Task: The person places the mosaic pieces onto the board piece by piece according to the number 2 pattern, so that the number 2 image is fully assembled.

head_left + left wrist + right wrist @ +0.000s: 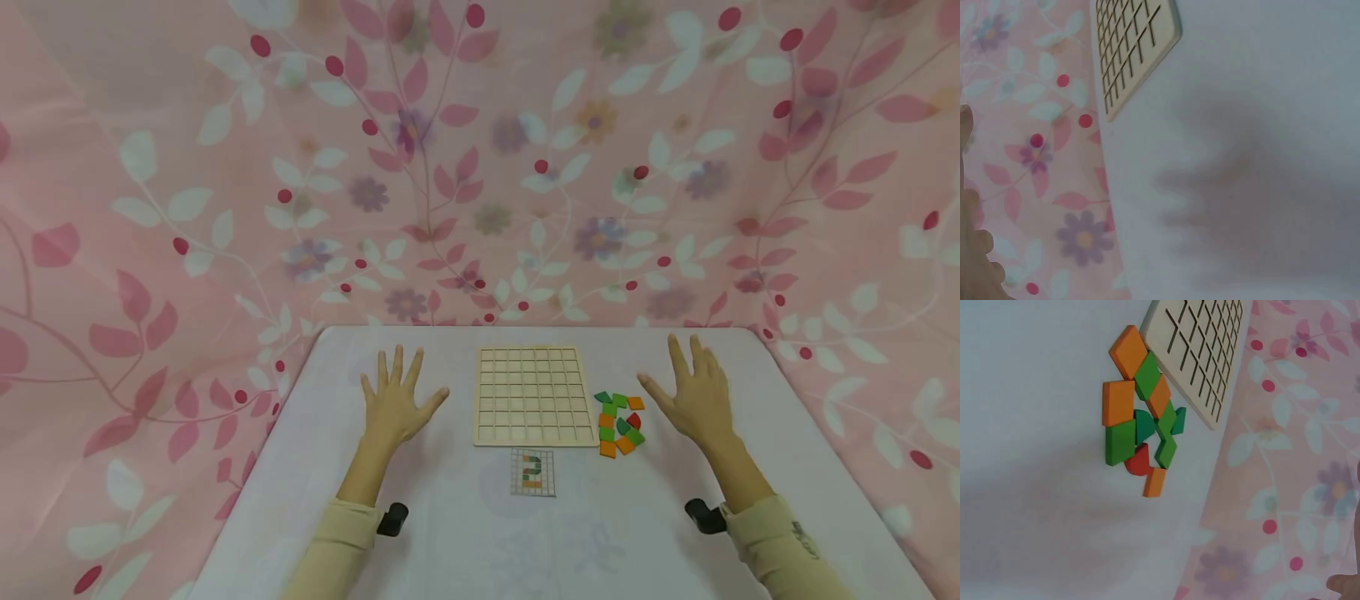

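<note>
Left hand and right hand empty, fingers extended; I judge a low sweep by the latter could scatter the loose tiles beside the grid board.

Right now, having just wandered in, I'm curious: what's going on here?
A person has both bare hands out over a white table, and neither the left hand nor the right hand is holding anything. Between them is a wooden grid board. Orange, green and red pieces lie loosely clustered along its right side, nearer the right hand. A small card with a gridded pattern lies on the person's side of the board.
</note>
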Available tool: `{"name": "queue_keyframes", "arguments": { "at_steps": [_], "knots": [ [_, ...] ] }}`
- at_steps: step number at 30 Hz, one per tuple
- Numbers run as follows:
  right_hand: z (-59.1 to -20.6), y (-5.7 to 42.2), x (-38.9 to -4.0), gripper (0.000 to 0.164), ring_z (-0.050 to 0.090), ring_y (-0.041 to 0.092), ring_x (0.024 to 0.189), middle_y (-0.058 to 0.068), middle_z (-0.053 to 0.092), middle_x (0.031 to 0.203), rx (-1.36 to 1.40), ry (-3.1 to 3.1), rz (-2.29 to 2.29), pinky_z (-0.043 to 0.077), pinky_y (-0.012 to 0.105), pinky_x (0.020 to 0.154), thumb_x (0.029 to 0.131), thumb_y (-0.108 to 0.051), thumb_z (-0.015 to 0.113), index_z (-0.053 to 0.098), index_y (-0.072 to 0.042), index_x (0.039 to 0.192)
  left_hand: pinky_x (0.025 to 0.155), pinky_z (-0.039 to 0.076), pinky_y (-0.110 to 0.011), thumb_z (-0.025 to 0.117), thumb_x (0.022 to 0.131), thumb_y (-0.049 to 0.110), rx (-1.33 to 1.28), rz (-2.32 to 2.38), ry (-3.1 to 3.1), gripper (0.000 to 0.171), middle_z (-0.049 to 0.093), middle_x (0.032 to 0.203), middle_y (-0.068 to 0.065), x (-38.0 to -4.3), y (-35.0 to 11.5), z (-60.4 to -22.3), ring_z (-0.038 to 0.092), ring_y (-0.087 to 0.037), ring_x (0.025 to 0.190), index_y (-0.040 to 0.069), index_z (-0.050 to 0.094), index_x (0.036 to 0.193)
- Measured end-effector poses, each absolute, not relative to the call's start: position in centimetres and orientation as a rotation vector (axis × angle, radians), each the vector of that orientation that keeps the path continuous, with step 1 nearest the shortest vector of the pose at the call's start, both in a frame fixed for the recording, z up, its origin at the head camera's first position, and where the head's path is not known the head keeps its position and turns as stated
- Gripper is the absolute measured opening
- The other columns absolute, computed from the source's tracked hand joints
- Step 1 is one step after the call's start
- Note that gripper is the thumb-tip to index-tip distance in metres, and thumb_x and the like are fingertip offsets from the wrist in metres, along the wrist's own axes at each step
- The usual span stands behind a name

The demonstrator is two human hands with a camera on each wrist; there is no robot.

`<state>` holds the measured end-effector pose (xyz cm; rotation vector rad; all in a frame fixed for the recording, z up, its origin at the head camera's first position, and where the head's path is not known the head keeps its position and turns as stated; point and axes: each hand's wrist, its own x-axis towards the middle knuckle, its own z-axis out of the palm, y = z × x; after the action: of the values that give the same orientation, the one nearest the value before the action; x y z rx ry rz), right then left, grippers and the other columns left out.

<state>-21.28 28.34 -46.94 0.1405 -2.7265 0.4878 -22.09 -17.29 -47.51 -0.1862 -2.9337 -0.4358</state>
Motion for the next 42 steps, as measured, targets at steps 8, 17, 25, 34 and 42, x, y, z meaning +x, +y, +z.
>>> {"name": "queue_keyframes", "arguments": {
  "at_steps": [8, 17, 25, 34, 42],
  "knots": [
    [-51.1, 27.9, -22.0, 0.069, 0.036, 0.059, 0.115, 0.040, 0.035, 0.133, 0.157, -2.812, 0.672, 0.033, 0.073, 0.091, 0.095, -0.036, 0.052, 0.026, 0.006, 0.143, 0.093, 0.042, -0.063, 0.049, 0.091, 0.055, -0.229, -0.699, -2.909, 0.076, 0.046, 0.135, -0.028, -22.3, -15.0, -52.9, 0.043, -0.049, 0.123, 0.009, 0.028, 0.148],
    [-54.6, 27.4, -22.6, 0.055, 0.041, 0.059, 0.110, 0.043, 0.041, 0.125, 0.107, -2.853, 0.829, 0.038, 0.069, 0.088, 0.093, -0.019, 0.054, 0.037, 0.010, 0.136, 0.070, 0.056, -0.045, 0.067, 0.085, 0.020, -0.397, -0.854, -2.599, 0.034, 0.069, 0.083, -0.017, -23.1, -12.8, -56.4, 0.066, -0.033, 0.078, -0.006, 0.063, 0.106],
    [-56.1, 26.7, -23.0, 0.039, 0.053, 0.045, 0.093, 0.033, 0.055, 0.105, 0.090, -2.795, 0.820, 0.047, 0.057, 0.081, 0.088, -0.014, 0.062, 0.056, 0.010, 0.117, 0.095, 0.045, -0.049, 0.069, 0.082, 0.018, -0.417, -0.987, -2.665, 0.035, 0.063, 0.112, -0.020, -24.7, -11.9, -59.0, 0.056, -0.037, 0.109, -0.002, 0.063, 0.109],
    [-56.7, 26.5, -23.7, 0.040, 0.057, 0.035, 0.085, 0.027, 0.057, 0.099, 0.100, -2.918, 0.869, 0.050, 0.052, 0.081, 0.087, -0.017, 0.064, 0.057, 0.010, 0.115, 0.100, 0.042, -0.049, 0.071, 0.077, 0.032, -0.529, -0.813, -2.774, 0.053, 0.059, 0.122, -0.020, -25.8, -10.9, -59.0, 0.052, -0.037, 0.116, -0.002, 0.060, 0.117],
    [-55.9, 26.7, -25.0, 0.039, 0.056, 0.035, 0.087, 0.026, 0.060, 0.098, 0.170, -3.028, 0.875, 0.049, 0.052, 0.083, 0.085, -0.014, 0.067, 0.058, 0.011, 0.113, 0.107, 0.035, -0.047, 0.070, 0.077, 0.044, -0.582, -0.655, -3.053, 0.077, 0.046, 0.137, -0.023, -26.8, -11.4, -56.9, 0.042, -0.038, 0.128, -0.005, 0.048, 0.132]
  ]
}}
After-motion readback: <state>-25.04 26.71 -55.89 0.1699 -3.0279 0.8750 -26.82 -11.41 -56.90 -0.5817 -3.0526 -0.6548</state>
